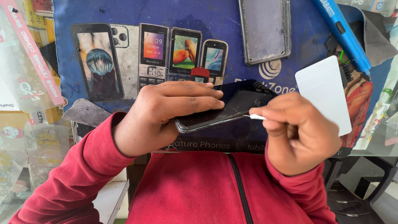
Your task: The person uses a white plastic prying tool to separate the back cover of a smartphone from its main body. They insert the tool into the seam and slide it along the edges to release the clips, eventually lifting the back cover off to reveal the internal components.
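My left hand (166, 112) grips a black smartphone (236, 103) from above, fingers laid across its dark screen, holding it tilted over the blue printed mat (207, 16). My right hand (300, 130) is closed around a white plastic card (327, 93) that sticks up behind the fingers. A small white tip (257, 117) pinched in the same hand touches the phone's right edge. Both arms wear red sleeves.
A grey phone case (265, 29) lies on the mat at the top. A blue pen-shaped tool (342, 33) rests at the upper right. A small red-and-black item (200, 74) sits just beyond the phone. Packaged screen protectors (25, 62) are stacked at left.
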